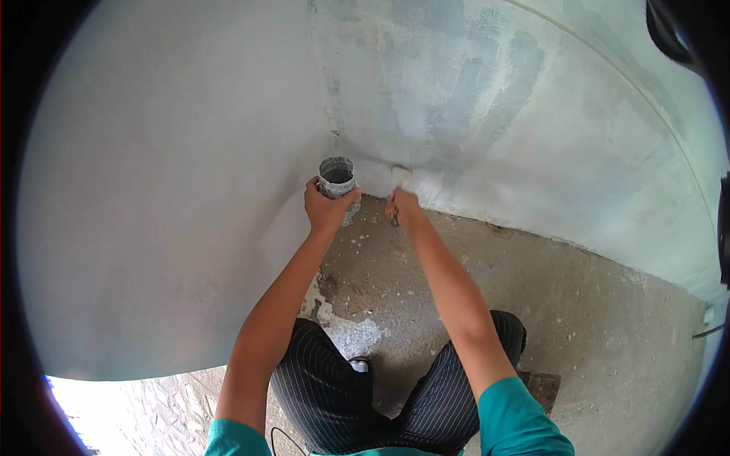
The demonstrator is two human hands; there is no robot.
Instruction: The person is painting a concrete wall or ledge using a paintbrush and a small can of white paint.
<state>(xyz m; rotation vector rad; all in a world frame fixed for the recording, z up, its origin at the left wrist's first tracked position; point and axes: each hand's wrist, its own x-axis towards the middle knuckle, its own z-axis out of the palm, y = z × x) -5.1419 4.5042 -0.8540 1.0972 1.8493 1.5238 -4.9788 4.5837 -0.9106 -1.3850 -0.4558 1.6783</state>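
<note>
My left hand (325,209) is wrapped round a grey-smeared can (337,190), held upright near the corner where two walls meet. Its mouth faces up, and grey stuff shows inside. To the right, my right hand (405,204) grips a paintbrush (401,175) by its dark handle. The brush's pale, flat head is up against the lower part of the right-hand wall (471,121), just above the floor. Darker grey streaks and patches mark that wall.
A smooth pale wall (160,175) rises close on my left. The rough floor (403,266) carries specks and a white splash (357,334) ahead of my foot. A brown flat piece (541,391) lies by my right knee, and a dark cable (707,333) pokes out at far right.
</note>
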